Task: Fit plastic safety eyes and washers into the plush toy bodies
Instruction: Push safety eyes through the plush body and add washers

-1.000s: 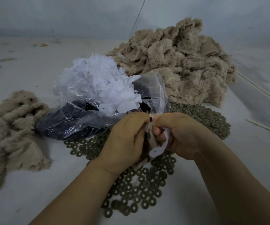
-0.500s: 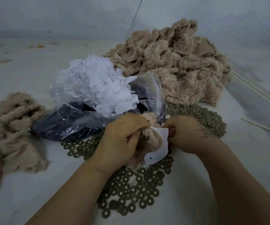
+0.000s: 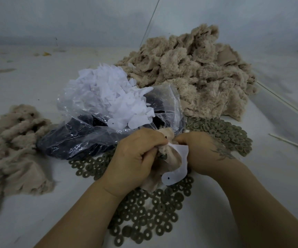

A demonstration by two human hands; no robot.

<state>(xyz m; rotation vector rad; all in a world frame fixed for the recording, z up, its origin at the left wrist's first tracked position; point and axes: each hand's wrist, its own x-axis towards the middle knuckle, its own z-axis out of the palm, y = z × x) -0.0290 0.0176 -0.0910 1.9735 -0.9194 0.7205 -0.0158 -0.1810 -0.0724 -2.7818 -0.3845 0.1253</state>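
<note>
Plush toy body (image 3: 169,154) | held over washers (image 3: 144,217) on surface | left hand (image 3: 135,158) grips fabric, right hand (image 3: 198,151) pinches white patch (image 3: 178,169) | patch unfolded since 1 s ago, hole exposed; eye fitting likely under way

1. Both forearms come up from the bottom edge bare, no sleeves showing.
2. The left hand (image 3: 134,158) wears no ring or glove.
3. The right hand (image 3: 201,153) carries a dark spiky tattoo (image 3: 221,153) near the wrist.
</note>
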